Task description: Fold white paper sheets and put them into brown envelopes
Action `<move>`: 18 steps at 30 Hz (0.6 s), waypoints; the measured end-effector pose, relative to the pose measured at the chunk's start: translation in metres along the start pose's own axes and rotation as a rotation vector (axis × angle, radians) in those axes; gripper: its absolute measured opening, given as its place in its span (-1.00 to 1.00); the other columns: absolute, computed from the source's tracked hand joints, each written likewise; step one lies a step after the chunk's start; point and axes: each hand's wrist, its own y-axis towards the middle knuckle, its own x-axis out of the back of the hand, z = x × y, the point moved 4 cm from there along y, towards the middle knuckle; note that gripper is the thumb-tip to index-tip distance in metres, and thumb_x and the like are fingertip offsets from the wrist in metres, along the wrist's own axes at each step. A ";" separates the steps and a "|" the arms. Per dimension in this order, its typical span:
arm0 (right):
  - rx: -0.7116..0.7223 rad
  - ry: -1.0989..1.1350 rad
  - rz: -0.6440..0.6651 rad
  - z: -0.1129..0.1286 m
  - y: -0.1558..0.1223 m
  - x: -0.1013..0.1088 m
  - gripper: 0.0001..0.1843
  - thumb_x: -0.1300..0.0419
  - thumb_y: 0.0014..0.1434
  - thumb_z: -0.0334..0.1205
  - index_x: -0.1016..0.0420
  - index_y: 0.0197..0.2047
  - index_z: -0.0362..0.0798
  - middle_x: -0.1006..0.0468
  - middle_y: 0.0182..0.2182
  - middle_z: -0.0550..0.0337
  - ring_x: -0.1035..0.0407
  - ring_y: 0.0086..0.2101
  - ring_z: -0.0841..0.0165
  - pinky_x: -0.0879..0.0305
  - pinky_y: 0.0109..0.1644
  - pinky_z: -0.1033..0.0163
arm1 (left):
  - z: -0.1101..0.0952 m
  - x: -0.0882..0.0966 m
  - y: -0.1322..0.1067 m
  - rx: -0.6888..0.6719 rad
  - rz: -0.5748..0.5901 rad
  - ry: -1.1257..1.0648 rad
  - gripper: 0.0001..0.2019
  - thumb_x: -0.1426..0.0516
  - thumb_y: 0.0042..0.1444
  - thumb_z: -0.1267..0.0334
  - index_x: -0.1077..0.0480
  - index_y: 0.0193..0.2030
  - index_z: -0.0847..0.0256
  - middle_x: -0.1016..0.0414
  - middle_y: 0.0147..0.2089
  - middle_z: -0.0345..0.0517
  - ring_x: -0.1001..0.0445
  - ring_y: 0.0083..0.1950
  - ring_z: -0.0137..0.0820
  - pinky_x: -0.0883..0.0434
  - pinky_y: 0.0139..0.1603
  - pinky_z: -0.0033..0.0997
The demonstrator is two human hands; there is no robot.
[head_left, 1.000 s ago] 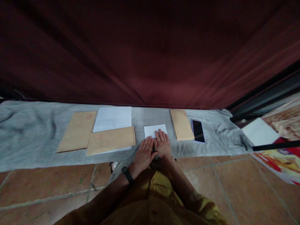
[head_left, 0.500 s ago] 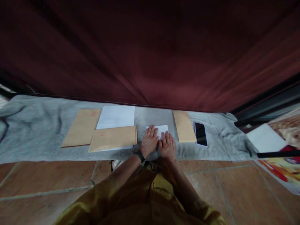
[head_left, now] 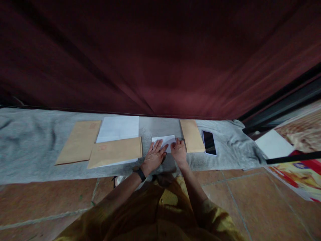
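Terracotta floor tiles [head_left: 250,201] fill the near ground, with the person's yellow clothing at the bottom edge. Just beyond, a grey cloth [head_left: 30,147] lies spread across the floor from left to right. Both hands rest on it at the centre. The left hand [head_left: 153,157], with a dark band at the wrist, lies flat with its fingers stretched and slightly spread over the near left part of a small white folded paper [head_left: 164,140]. The right hand [head_left: 179,152] sits at the paper's right edge with fingers bent down onto it; whether they pinch the edge I cannot tell. Left of the paper lies a brown envelope [head_left: 115,152] overlapping a white sheet [head_left: 118,129], and further left a second brown envelope [head_left: 79,142]. Right of the paper lie a narrow brown envelope [head_left: 192,135] and, just beside it, a dark phone [head_left: 209,142]. Farthest back hangs a dark red curtain [head_left: 160,57].
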 end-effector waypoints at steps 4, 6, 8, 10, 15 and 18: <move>-0.027 -0.050 0.002 -0.001 0.006 0.002 -0.63 -0.08 0.34 -0.25 -0.47 0.13 -0.23 -0.54 -0.12 -0.14 -0.46 -0.09 0.09 -0.36 0.03 0.10 | -0.002 0.004 -0.011 -0.109 0.052 -0.010 -0.48 -0.05 0.40 0.09 -0.23 0.47 0.05 -0.16 0.55 0.07 -0.08 0.57 -0.12 0.01 0.56 0.12; -0.026 -0.049 0.010 -0.004 0.009 0.002 -0.65 -0.10 0.33 -0.25 -0.47 0.11 -0.23 -0.54 -0.12 -0.14 -0.45 -0.08 0.10 -0.35 0.03 0.11 | -0.002 0.006 -0.017 -0.178 0.083 -0.017 -0.43 -0.05 0.40 -0.02 -0.21 0.48 0.07 -0.12 0.57 0.06 -0.06 0.58 -0.14 0.05 0.57 0.08; -0.036 -0.013 0.032 -0.008 0.011 0.000 -0.68 -0.13 0.30 -0.25 -0.48 0.06 -0.22 -0.56 -0.14 -0.11 -0.45 -0.08 0.12 -0.35 0.02 0.13 | -0.002 0.007 -0.022 -0.228 0.110 -0.027 -0.40 -0.02 0.40 -0.08 -0.18 0.49 0.10 -0.11 0.57 0.07 -0.03 0.59 -0.17 0.08 0.58 0.03; -0.056 0.070 0.064 -0.013 0.012 -0.003 -0.76 -0.14 0.28 -0.24 -0.51 -0.05 -0.16 -0.57 -0.22 -0.04 -0.46 -0.16 0.16 -0.35 -0.06 0.17 | -0.002 0.008 -0.026 -0.253 0.128 -0.035 -0.37 -0.01 0.40 -0.11 -0.16 0.49 0.13 -0.11 0.57 0.09 -0.02 0.60 -0.18 0.11 0.58 0.03; -0.051 0.223 0.102 -0.022 0.005 -0.004 -0.81 -0.09 0.29 -0.22 -0.52 -0.26 -0.04 -0.56 -0.39 0.13 -0.41 -0.36 0.28 -0.28 -0.25 0.27 | -0.003 0.007 -0.029 -0.278 0.162 -0.058 -0.37 0.00 0.40 -0.13 -0.14 0.51 0.09 -0.07 0.59 0.05 0.03 0.61 -0.21 0.18 0.59 0.03; -0.047 0.240 0.104 -0.025 -0.002 0.000 -0.78 -0.07 0.32 -0.20 -0.53 -0.24 -0.03 -0.57 -0.43 0.14 -0.40 -0.38 0.29 -0.24 -0.29 0.28 | -0.005 0.006 -0.030 -0.269 0.176 -0.059 -0.36 0.01 0.41 -0.13 -0.13 0.51 0.10 -0.07 0.59 0.05 0.04 0.61 -0.23 0.17 0.59 0.00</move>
